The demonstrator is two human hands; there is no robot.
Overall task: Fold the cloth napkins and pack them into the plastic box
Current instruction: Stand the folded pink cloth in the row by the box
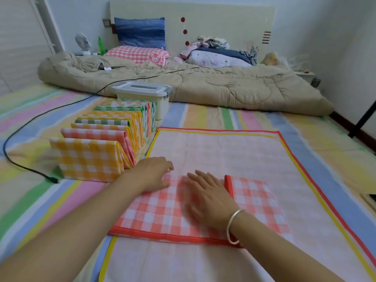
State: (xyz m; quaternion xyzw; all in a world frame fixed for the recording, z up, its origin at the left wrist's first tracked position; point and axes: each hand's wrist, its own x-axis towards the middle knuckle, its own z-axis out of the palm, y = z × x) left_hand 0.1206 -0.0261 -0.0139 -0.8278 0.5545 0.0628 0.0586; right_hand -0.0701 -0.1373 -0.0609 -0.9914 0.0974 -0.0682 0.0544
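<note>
A folded red-checked napkin (162,212) lies on a larger pale pink cloth (234,155) with red and yellow borders, spread flat on the bed. My left hand (152,171) rests flat on the napkin's upper left corner, fingers straight. My right hand (207,198), blurred, presses flat on the napkin's middle; a silver bangle sits on that wrist. To the left stands a row of several folded checked napkins (97,147) in yellow, orange and green. Behind the row sits the white plastic box (150,94) with its lid on.
A black cable (24,127) snakes across the striped bedsheet (254,119) at left, its plug near the front yellow napkin. A beige quilt (203,84) lies bunched across the back, with pillows and clothes behind it.
</note>
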